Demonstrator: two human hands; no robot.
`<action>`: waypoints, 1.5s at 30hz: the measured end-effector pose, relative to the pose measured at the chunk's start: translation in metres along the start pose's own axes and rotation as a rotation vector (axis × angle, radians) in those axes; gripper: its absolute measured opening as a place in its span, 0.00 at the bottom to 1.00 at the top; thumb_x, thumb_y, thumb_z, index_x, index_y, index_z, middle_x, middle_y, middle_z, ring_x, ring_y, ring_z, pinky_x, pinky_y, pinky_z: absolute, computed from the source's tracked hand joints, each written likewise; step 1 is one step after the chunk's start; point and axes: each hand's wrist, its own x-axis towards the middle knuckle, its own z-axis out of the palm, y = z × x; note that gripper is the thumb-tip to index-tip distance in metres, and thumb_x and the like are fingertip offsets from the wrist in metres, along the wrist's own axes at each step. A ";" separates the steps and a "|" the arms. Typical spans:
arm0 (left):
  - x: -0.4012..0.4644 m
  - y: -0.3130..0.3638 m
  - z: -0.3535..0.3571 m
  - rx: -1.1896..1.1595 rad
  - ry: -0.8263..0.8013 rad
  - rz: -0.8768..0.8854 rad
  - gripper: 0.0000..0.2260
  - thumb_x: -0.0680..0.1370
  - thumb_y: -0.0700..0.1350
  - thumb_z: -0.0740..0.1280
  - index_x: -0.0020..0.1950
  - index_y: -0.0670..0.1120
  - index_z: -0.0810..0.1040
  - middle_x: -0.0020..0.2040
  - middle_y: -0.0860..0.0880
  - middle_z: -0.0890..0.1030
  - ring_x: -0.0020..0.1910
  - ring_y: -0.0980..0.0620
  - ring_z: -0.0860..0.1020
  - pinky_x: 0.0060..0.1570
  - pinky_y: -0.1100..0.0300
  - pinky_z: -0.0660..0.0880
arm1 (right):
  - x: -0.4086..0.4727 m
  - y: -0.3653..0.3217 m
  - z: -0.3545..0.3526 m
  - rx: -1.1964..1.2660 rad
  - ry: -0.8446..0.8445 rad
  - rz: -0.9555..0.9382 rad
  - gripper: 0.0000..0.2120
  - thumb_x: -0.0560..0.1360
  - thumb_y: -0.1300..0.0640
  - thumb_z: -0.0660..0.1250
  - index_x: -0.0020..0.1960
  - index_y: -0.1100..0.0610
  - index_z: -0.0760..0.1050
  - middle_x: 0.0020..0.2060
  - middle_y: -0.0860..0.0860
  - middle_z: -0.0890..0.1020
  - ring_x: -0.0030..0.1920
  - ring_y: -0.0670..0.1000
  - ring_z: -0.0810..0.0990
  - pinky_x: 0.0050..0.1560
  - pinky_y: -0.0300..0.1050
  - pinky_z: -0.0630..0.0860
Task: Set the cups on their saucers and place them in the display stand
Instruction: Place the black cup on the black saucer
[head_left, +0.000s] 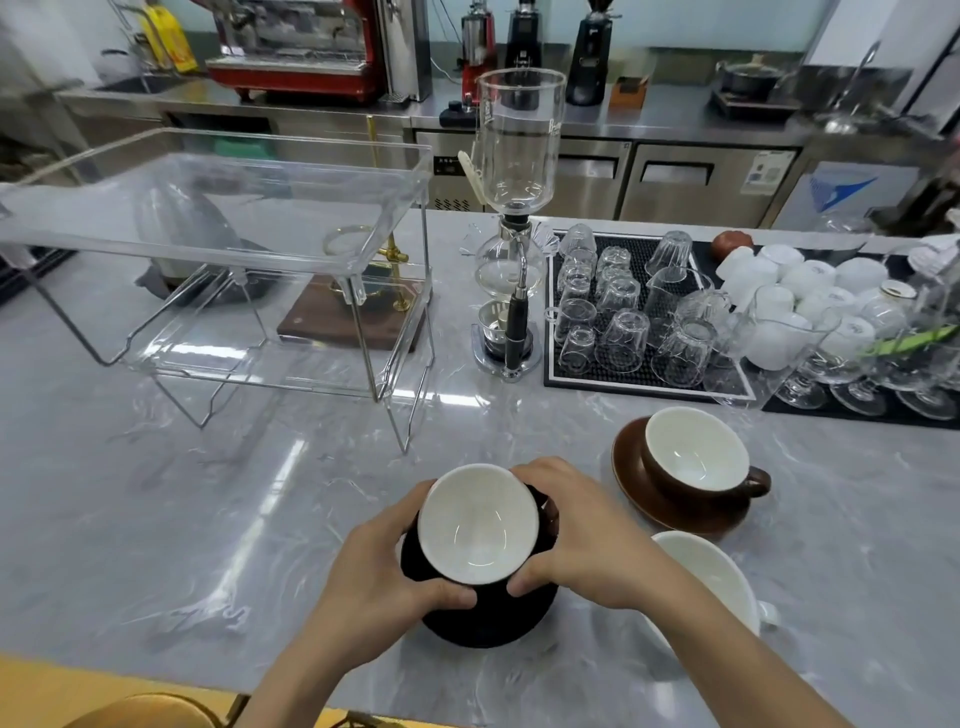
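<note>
A black cup (477, 522) with a white inside sits on its black saucer (488, 618) near the counter's front edge. My left hand (387, 566) grips the cup and saucer from the left, and my right hand (582, 540) holds them from the right. A brown cup (696, 454) stands on a brown saucer (634, 483) to the right. A white cup (711, 577) lies partly hidden behind my right forearm. The clear acrylic two-tier display stand (218, 260) on wire legs stands at the back left, with both shelves bare.
A glass siphon coffee maker (511, 223) stands right of the stand. A black mat (639, 312) holds several upturned glasses, with white cups (810, 291) farther right. A wooden base with a brass dripper (363, 306) sits behind the stand. Grey marble counter (208, 519) spreads to the left.
</note>
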 end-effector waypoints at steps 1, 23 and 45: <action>0.000 -0.002 0.001 0.008 -0.001 0.000 0.39 0.56 0.47 0.82 0.61 0.74 0.75 0.59 0.67 0.82 0.62 0.63 0.77 0.58 0.63 0.72 | 0.000 0.001 0.001 -0.008 -0.004 0.004 0.36 0.54 0.50 0.82 0.60 0.43 0.75 0.54 0.42 0.74 0.51 0.42 0.74 0.52 0.39 0.74; -0.001 -0.011 0.000 0.077 -0.056 0.019 0.41 0.55 0.56 0.81 0.65 0.74 0.70 0.61 0.70 0.79 0.64 0.66 0.75 0.60 0.64 0.70 | -0.007 0.015 0.012 -0.019 -0.040 -0.035 0.40 0.57 0.45 0.80 0.64 0.31 0.67 0.56 0.39 0.73 0.56 0.41 0.73 0.55 0.37 0.72; -0.002 -0.023 0.001 0.041 -0.059 0.031 0.40 0.61 0.49 0.85 0.66 0.68 0.71 0.62 0.74 0.76 0.63 0.72 0.72 0.55 0.80 0.68 | -0.016 0.017 0.018 0.048 -0.014 -0.052 0.43 0.61 0.48 0.80 0.70 0.36 0.64 0.61 0.37 0.68 0.61 0.36 0.70 0.57 0.30 0.67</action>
